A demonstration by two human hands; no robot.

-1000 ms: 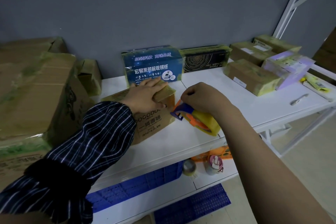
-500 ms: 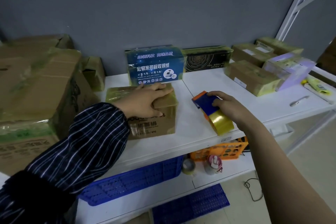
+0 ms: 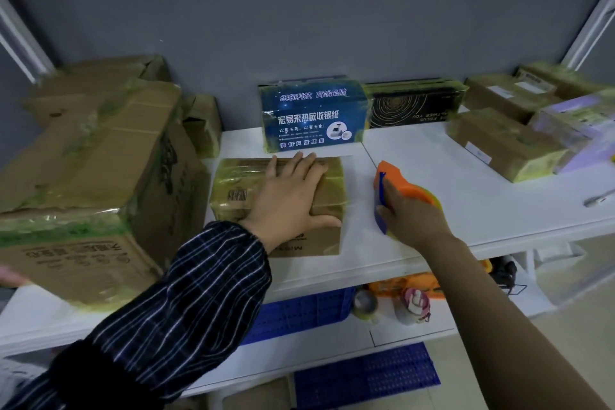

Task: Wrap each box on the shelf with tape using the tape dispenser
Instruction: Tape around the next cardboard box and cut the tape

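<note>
Pressing the glossy taped box (image 3: 233, 183), left hand (image 3: 293, 196) fingers spread; right hand (image 3: 416, 220) fingers grip orange plastic tape dispenser (image 3: 396, 176).

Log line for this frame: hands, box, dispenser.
left hand: flat on small box | right hand: grips tape dispenser | tape dispenser: right of small box, apart

Open shelf (image 3: 466, 206) centre-right; big carton (image 3: 100, 176) blocks left.

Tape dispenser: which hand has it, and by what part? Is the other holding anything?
The right hand grips the tape dispenser at its near end, over the roll. The left hand lies flat on the box, gripping nothing.
</note>
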